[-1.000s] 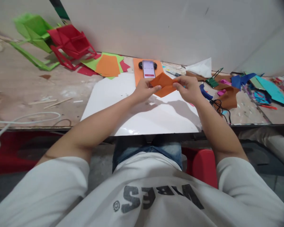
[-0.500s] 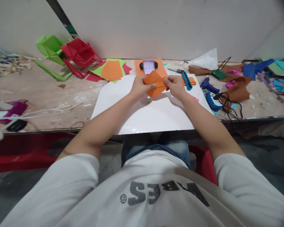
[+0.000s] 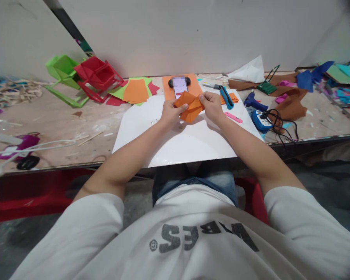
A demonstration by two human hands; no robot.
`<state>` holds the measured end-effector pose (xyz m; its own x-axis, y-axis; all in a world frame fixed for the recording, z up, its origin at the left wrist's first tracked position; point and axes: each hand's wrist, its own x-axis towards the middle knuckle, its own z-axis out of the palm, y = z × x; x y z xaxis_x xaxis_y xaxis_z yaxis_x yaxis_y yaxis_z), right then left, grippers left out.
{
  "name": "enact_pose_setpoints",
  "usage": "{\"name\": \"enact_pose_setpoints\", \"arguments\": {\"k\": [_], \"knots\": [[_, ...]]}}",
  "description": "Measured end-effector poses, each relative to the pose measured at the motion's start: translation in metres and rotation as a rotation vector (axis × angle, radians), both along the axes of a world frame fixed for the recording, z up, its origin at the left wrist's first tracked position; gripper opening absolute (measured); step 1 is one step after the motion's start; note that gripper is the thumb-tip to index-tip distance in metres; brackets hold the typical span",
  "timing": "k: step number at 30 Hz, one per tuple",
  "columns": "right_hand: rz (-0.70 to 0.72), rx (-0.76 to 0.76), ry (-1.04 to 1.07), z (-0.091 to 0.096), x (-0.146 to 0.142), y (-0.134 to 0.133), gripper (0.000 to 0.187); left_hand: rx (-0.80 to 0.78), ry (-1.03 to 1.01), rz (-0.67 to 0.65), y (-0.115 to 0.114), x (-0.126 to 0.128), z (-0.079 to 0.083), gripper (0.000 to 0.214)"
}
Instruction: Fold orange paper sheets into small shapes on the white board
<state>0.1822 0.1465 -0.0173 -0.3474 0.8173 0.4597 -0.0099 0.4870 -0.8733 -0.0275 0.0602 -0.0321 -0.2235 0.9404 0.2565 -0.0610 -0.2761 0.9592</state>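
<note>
Between my two hands, above the white board (image 3: 175,146), is a folded piece of orange paper (image 3: 191,111). My left hand (image 3: 171,112) grips its left side, thumb on top. My right hand (image 3: 212,105) pinches the upper right corner between thumb and fingers. The paper shows creases and several flaps standing at angles. Just beyond it, a phone (image 3: 180,85) with a lit screen leans on a black stand over an orange sheet (image 3: 195,81). Close to my right hand lie a blue cutter (image 3: 226,97), a folded orange strip (image 3: 233,98) and a pink stick-like piece (image 3: 233,117).
Green (image 3: 62,70) and red (image 3: 96,76) folded paper chairs stand at the back left, beside stacked coloured sheets (image 3: 135,90). To the right are a blue glue gun (image 3: 254,102), a blue device (image 3: 261,120) with black cables and brown scraps (image 3: 293,105). A purple object (image 3: 23,146) with white cords lies left.
The orange paper has gone from a flatter diamond to a shape with flaps raised apart. Both hands keep hold of it. The view has shifted slightly, showing more of the pink piece.
</note>
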Motion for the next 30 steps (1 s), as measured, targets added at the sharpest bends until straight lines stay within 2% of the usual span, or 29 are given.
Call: {"name": "enact_pose_setpoints", "arguments": {"k": [4,10,16,19,24,30], "knots": [[-0.034,-0.002,-0.031,-0.005,0.0,0.003,0.058,-0.06,0.013,0.024,0.0,0.001,0.003,0.045],[-0.129,0.041,-0.101,-0.007,0.0,0.003,0.055,-0.132,0.01,-0.002,-0.005,0.006,0.01,0.025],[-0.173,0.074,-0.091,-0.003,-0.002,-0.002,0.056,-0.025,-0.042,0.112,-0.008,0.016,0.012,0.025],[-0.175,0.072,-0.076,-0.003,-0.002,-0.002,0.053,-0.019,-0.04,0.142,-0.009,0.018,0.014,0.023],[-0.186,0.075,-0.052,-0.007,-0.003,-0.001,0.047,-0.085,-0.046,0.107,-0.009,0.017,0.011,0.027],[-0.219,0.066,-0.05,-0.01,-0.002,0.001,0.055,-0.185,-0.059,0.03,-0.009,0.015,0.01,0.035]]}}
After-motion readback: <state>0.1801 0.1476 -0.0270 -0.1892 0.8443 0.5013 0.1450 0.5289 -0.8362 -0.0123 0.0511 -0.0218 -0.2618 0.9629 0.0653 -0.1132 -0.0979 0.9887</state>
